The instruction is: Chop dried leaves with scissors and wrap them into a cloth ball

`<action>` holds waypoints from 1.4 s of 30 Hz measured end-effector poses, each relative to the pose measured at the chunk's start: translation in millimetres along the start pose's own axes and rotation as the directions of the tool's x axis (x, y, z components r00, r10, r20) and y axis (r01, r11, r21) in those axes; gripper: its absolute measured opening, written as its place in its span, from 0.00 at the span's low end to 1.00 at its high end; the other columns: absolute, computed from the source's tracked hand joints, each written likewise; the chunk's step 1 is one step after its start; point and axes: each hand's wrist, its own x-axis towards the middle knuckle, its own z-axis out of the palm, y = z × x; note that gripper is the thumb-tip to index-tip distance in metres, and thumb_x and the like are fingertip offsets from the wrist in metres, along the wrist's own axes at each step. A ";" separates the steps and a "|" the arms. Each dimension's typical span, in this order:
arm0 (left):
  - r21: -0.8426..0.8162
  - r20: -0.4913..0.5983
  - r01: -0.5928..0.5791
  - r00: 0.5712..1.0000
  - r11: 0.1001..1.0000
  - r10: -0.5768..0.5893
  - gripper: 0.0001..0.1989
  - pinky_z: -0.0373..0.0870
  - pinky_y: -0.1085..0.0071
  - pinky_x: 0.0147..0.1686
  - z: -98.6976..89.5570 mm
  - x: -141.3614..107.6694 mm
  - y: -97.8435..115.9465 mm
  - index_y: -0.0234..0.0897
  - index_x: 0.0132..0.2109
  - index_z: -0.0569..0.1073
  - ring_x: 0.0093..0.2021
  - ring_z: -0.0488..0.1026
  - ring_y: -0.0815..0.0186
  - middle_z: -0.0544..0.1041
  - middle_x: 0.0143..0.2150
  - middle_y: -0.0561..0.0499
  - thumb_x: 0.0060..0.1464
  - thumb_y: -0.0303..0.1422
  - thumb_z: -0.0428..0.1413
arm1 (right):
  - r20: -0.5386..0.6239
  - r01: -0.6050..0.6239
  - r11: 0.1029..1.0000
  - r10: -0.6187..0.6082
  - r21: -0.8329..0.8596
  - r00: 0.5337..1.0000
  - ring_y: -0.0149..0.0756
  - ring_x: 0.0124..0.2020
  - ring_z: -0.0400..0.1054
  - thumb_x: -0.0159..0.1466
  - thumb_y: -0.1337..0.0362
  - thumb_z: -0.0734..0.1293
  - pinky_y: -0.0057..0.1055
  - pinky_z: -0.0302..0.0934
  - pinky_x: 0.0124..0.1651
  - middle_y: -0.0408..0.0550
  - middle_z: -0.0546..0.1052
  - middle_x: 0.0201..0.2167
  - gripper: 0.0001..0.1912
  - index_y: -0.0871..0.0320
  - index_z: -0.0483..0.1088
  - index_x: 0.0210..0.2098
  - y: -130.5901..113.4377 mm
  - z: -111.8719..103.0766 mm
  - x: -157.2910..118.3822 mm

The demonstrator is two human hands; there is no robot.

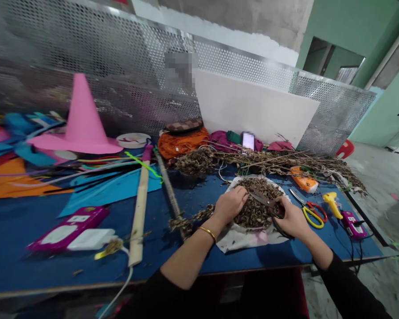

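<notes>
Hand, right (293,218): gripping dark-bladed, black-handled metal scissors (263,199). Hand, left (228,206): fingers curled, hold unclear — nick possible if nearby blades stray. Below: dry brown plant cuttings (252,215) on white sheet (234,240), near front edge of blue tabletop (96,270) — spillage possible if tugged.

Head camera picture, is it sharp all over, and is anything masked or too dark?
In the head view, the left side looks smeared, the pink hat included; the dark scissors in the right hand look somewhat crisper. Also in the head view, blocky pixels mask a patch over the perforated panel and the phone's screen; under the table is deep shadow.
</notes>
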 end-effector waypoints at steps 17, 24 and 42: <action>-0.030 -0.026 0.040 0.999 0.999 -0.041 0.12 0.64 0.74 0.31 -1.9 0.3 -6.4 0.37 0.39 0.69 0.35 0.73 0.67 0.75 0.38 0.50 0.64 0.36 0.44 | 0.147 0.466 0.875 -0.447 -0.130 0.882 0.33 0.43 0.67 0.65 0.64 0.62 0.26 0.58 0.45 0.46 0.73 0.41 0.10 0.53 0.70 0.45 30.2 -15.4 59.3; -0.080 -0.044 0.001 0.999 0.997 -0.005 0.12 0.66 0.74 0.32 1.9 -2.6 -8.5 0.38 0.39 0.69 0.36 0.73 0.67 0.76 0.39 0.49 0.64 0.35 0.43 | -0.166 -0.006 0.814 -0.112 -0.581 0.980 0.38 0.45 0.64 0.69 0.67 0.54 0.30 0.53 0.44 0.56 0.70 0.46 0.15 0.58 0.69 0.49 41.5 -47.6 173.6; -0.135 -0.003 -0.026 1.000 0.990 0.026 0.11 0.66 0.72 0.32 -8.3 -6.2 -4.5 0.39 0.38 0.67 0.34 0.73 0.67 0.75 0.37 0.51 0.64 0.35 0.42 | -0.024 0.233 0.631 -0.371 -0.740 0.928 0.43 0.46 0.62 0.68 0.70 0.51 0.35 0.48 0.48 0.59 0.69 0.49 0.18 0.60 0.61 0.55 63.0 -75.3 199.9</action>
